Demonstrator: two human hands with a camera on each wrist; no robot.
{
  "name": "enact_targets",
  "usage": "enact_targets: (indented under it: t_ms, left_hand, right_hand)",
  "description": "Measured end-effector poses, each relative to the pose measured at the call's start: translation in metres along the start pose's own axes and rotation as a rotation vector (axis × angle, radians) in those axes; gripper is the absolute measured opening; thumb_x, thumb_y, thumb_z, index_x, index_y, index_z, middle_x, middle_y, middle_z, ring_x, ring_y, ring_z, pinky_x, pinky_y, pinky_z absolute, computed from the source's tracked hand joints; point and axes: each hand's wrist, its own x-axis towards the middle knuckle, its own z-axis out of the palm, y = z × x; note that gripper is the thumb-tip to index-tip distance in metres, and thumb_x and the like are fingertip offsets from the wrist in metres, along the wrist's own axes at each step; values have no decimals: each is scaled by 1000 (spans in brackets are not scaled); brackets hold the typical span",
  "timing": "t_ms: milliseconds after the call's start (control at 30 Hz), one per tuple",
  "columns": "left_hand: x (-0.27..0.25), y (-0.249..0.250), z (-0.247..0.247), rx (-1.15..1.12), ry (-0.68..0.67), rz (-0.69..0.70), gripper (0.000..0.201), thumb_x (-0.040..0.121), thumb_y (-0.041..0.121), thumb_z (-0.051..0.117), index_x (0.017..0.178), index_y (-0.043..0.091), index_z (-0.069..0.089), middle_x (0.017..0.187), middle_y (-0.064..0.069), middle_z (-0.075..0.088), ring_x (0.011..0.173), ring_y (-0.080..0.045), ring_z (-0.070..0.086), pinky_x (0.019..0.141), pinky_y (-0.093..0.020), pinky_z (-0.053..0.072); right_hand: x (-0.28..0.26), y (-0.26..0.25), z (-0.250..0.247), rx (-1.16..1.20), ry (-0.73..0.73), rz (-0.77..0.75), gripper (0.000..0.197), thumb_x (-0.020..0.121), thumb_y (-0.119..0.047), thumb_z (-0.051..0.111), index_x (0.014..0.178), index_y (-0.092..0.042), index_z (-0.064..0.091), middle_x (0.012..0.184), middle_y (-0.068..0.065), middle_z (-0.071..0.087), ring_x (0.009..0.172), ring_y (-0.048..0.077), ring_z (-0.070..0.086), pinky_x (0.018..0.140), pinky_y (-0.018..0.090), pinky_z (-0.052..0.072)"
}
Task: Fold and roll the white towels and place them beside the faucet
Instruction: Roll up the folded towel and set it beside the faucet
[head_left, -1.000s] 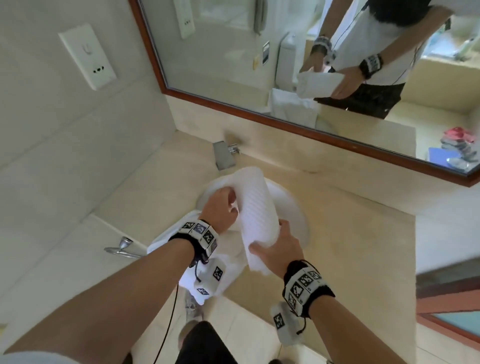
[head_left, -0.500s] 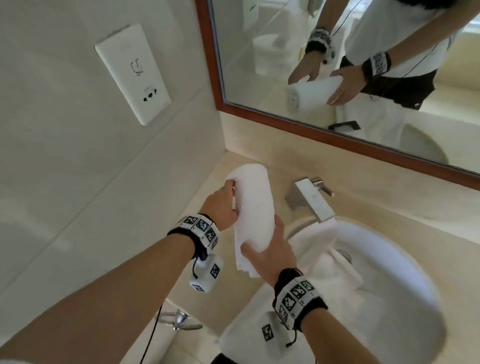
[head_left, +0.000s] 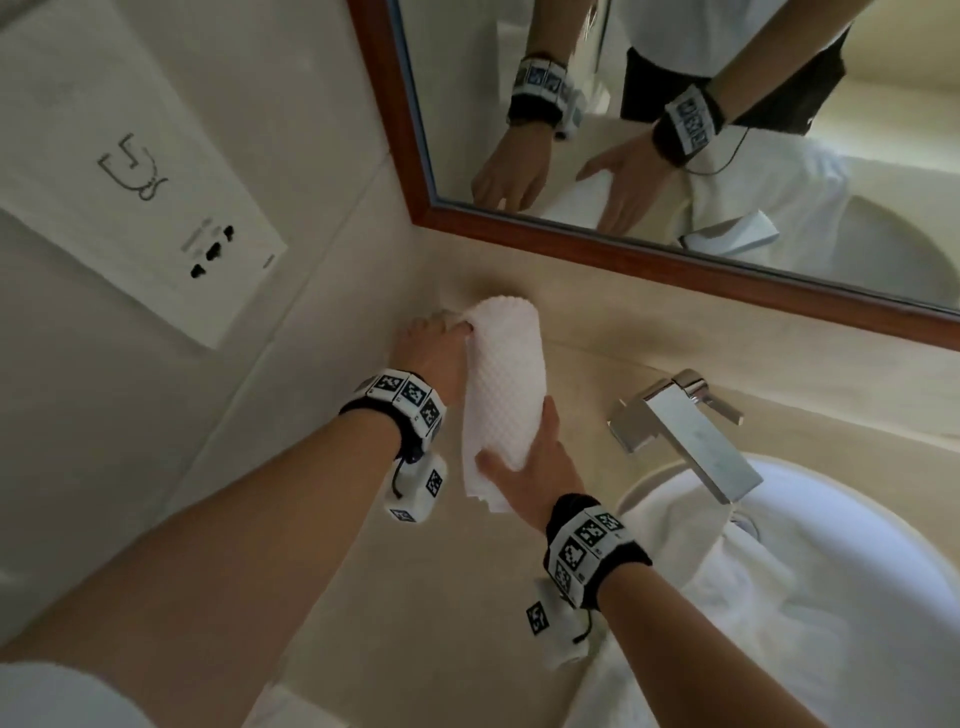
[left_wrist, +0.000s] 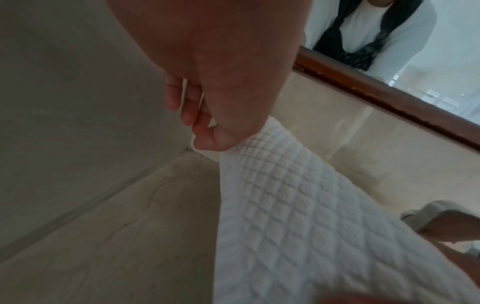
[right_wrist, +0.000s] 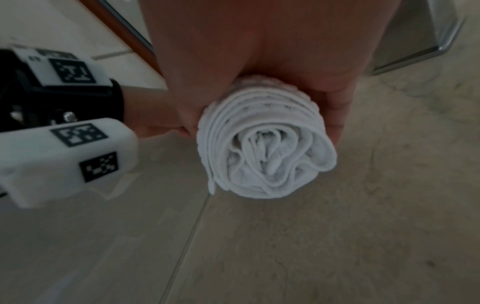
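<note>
A rolled white towel (head_left: 506, 384) with a quilted weave lies along the beige counter, left of the chrome faucet (head_left: 685, 434) and close to the corner of the wall. My left hand (head_left: 441, 343) holds its far end, fingers curled at the roll's side (left_wrist: 205, 131). My right hand (head_left: 524, 467) grips the near end from above, thumb on one side and fingers on the other. The right wrist view shows the spiral end of the towel (right_wrist: 267, 156) just above the counter. More white towel (head_left: 769, 613) lies crumpled in the sink (head_left: 883, 519).
The side wall (head_left: 156, 415) with a socket plate (head_left: 140, 171) stands close on the left. A wood-framed mirror (head_left: 649, 249) runs along the back above a low upstand. Beige counter (head_left: 415, 597) stretches toward me in front of the roll.
Both hands carried the rolled towel from over the sink leftward and down to the counter by the wall corner, left of the faucet. The head view followed to the left.
</note>
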Motion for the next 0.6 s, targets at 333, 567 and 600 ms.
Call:
enact_targets:
  t_ms: [333,567,600]
  left_hand:
    - [30,-7,14,206,58,-14,41,88,33,49,123,16,59,126,-8,57,116,-29,46,104,-44,26]
    - [40,-2,-12,149,83,-117,53,91,30,55,138,7,44,141,-16,43,127,-30,42,108,-38,33]
    - [40,-1,-14,106,127,-97,56,91,29,55,141,10,40,143,-17,41,127,-31,43,107,-40,35]
  right_hand:
    - [24,-12,37,-133,-27,-86,125,75,-73,62,149,-30,-29,139,15,41,120,32,43,100,46,40]
    - [41,-38,48,-210,-150,-168,121,80,-46,70,151,-26,-27,136,12,40,120,33,41,100,46,41]
    - [44,-43,51,-222,-169,-197,119,80,-41,70,152,-26,-23,135,13,39,121,34,41,99,47,42]
